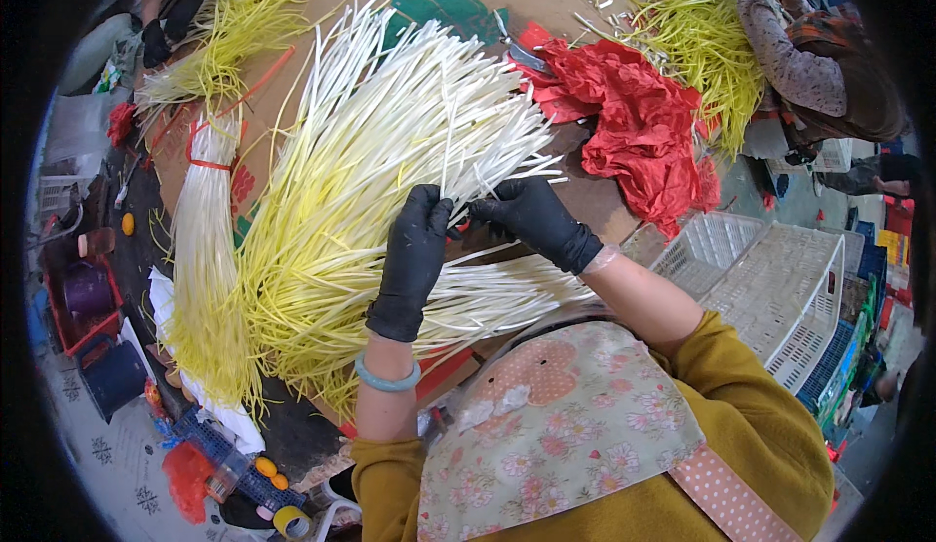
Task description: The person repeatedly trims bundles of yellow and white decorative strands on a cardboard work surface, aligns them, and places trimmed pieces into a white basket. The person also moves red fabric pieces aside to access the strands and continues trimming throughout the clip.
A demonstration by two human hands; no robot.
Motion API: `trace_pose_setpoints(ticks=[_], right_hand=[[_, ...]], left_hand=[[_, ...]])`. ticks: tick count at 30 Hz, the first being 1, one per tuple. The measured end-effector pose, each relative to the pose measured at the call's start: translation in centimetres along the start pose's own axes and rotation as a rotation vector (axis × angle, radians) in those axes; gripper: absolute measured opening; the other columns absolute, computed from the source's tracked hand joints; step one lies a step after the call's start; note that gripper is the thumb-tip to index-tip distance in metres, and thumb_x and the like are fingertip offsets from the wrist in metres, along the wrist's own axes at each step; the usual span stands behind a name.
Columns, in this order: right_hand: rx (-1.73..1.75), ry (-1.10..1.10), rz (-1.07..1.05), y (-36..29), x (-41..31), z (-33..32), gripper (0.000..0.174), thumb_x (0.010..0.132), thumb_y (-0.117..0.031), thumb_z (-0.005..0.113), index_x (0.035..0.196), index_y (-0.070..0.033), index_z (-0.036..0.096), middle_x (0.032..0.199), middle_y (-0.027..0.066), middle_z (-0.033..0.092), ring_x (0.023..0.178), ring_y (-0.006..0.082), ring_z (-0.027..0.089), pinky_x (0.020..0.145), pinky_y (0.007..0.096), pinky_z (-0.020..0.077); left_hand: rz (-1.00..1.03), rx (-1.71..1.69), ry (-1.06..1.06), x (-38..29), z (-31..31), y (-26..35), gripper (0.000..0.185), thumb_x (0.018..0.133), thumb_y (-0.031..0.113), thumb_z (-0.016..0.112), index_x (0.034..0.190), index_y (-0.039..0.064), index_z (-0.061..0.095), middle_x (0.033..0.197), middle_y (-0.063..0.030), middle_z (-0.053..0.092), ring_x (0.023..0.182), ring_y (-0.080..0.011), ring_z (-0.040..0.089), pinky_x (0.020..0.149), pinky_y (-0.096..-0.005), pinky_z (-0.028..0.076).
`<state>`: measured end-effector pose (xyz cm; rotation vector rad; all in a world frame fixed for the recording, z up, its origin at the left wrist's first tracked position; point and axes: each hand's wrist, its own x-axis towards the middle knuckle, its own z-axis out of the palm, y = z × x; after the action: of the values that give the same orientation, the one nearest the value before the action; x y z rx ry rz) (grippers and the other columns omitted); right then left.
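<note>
A large loose heap of yellow chives (pixel 409 118), with white stems and yellow leaves, fans out before me on the work surface. My left hand (pixel 418 257), in a black glove, pinches a white chive stem (pixel 446 140) between thumb and finger. Close by on its right, my right hand (pixel 545 222), gloved too, has its thumb and forefinger closed at the ends of a few white stalks. Both hands are over the near right side of the heap. Left of the heap lies a chive bundle (pixel 208 198), bound with a red tie (pixel 210 164).
A crumpled red cloth or paper (pixel 621 118) lies to the right, beside a curved blade (pixel 528 58). Co-workers' hands are at other chive piles (pixel 241 30) at top left and right (pixel 702 52). White plastic crates (pixel 779 271) stand at right.
</note>
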<state>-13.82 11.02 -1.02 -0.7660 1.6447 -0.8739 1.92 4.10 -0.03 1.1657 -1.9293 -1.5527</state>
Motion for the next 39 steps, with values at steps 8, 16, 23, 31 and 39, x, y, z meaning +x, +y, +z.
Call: trace_pose_setpoints(ticks=[8,16,23,31,39], right_hand=[[0.452,-0.026,0.023,0.4,-1.1,-2.5,0.022,0.091,-0.022,0.055,0.090,-0.005,0.069,0.074,0.0026,0.066,0.057,0.0072,0.057,0.051,0.0214,0.0432],[0.281,0.086,0.100,0.2,-1.8,0.1,0.025,0.085,-0.026,0.064,0.089,-0.002,0.067,0.071,0.0023,0.063,0.055,0.0086,0.053,0.049,0.0229,0.0410],[0.375,0.108,0.052,-0.1,-1.4,-1.4,0.026,0.083,-0.026,0.068,0.081,0.000,0.067,0.065,0.0022,0.062,0.052,0.0080,0.051,0.049,0.0239,0.0390],[0.936,0.012,0.173,5.0,-2.4,-5.7,0.014,0.086,-0.022,0.063,0.082,-0.008,0.066,0.063,-0.0041,0.052,0.055,0.0069,0.046,0.047,0.0207,0.0336],[0.761,0.483,-0.089,4.0,-9.0,-16.9,0.025,0.091,-0.012,0.052,0.112,-0.001,0.060,0.077,-0.0015,0.054,0.063,0.0068,0.048,0.058,0.0195,0.0416]], left_hand=[[-0.037,-0.097,-0.021,0.2,0.2,-0.4,0.011,0.092,0.009,0.052,0.093,-0.001,0.051,0.075,-0.0095,0.059,0.057,-0.0141,0.052,0.055,-0.0294,0.044],[0.001,-0.033,-0.025,-0.2,0.3,-0.2,0.013,0.091,0.011,0.054,0.094,-0.002,0.052,0.077,-0.0078,0.060,0.059,-0.0133,0.052,0.058,-0.0288,0.045],[-0.109,-0.100,-0.116,-1.0,0.5,-0.3,0.014,0.090,0.012,0.057,0.096,-0.001,0.055,0.081,-0.0029,0.057,0.071,-0.0104,0.053,0.065,-0.0257,0.045],[-0.121,-0.198,-0.224,-1.5,1.0,-0.8,0.014,0.090,0.007,0.055,0.100,-0.002,0.055,0.078,-0.0057,0.059,0.069,-0.0125,0.056,0.065,-0.0271,0.047],[-0.132,-0.085,-0.221,-2.2,1.3,-1.5,0.016,0.090,0.008,0.055,0.102,-0.003,0.055,0.081,-0.0101,0.062,0.070,-0.0136,0.058,0.065,-0.0289,0.048]])
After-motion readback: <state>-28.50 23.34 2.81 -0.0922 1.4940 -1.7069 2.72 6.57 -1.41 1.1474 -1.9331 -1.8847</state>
